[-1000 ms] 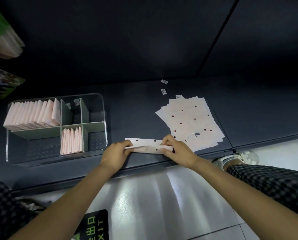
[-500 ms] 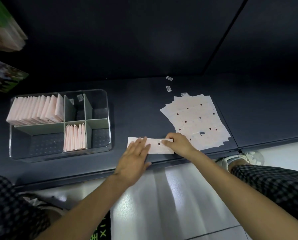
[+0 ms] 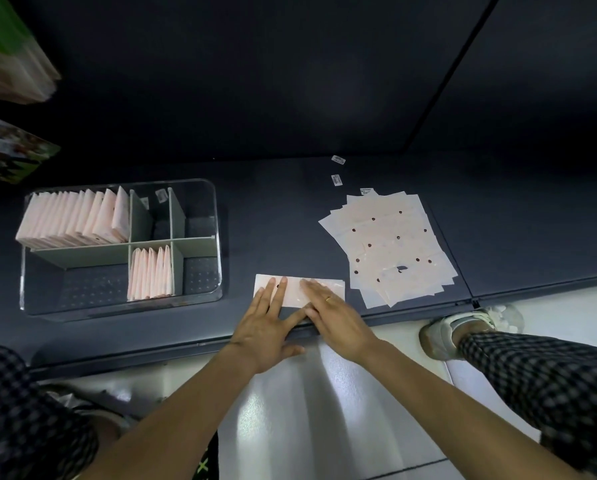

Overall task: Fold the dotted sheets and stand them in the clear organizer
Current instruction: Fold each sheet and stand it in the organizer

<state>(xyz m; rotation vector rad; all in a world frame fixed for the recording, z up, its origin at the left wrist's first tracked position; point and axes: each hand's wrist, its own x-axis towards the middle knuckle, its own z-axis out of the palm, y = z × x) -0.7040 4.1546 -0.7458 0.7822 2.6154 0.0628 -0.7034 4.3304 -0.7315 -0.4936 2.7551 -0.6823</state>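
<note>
Both hands were down flat on the folded sheet (image 3: 295,292), which lay at the near edge of the dark shelf (image 3: 273,216), between the clear organizer (image 3: 200,299) on the left and the fanned pile of dotted sheets (image 3: 390,244) on the right. The left hand (image 3: 267,327) had its fingers straight and spread, fingertips pressing the strip's left half, and one dark dot peeked out beside them. The right hand (image 3: 335,320) lay across the right half, fingers straight and close together, a ring (image 3: 328,299) on one of them. Its fingertips were blurred, so exactly where they ended on the paper was hard to read. The hands covered most of the strip's near edge.

In the organizer, a long row of folded sheets (image 3: 75,220) stood in the far-left compartment, and a shorter row (image 3: 150,273) stood in the near middle one. Something small sat in the far middle compartment, too dim to name. In the loose pile, the sheets overlapped, so a count was not possible. Three small white tags (image 3: 337,180) lay on the shelf beyond the pile, their print unreadable.

At the left edge, blurred packages (image 3: 9,64) were cut off by the frame. Checked trouser legs (image 3: 550,382) showed at both sides, with a pale shoe (image 3: 463,327) on the right.
</note>
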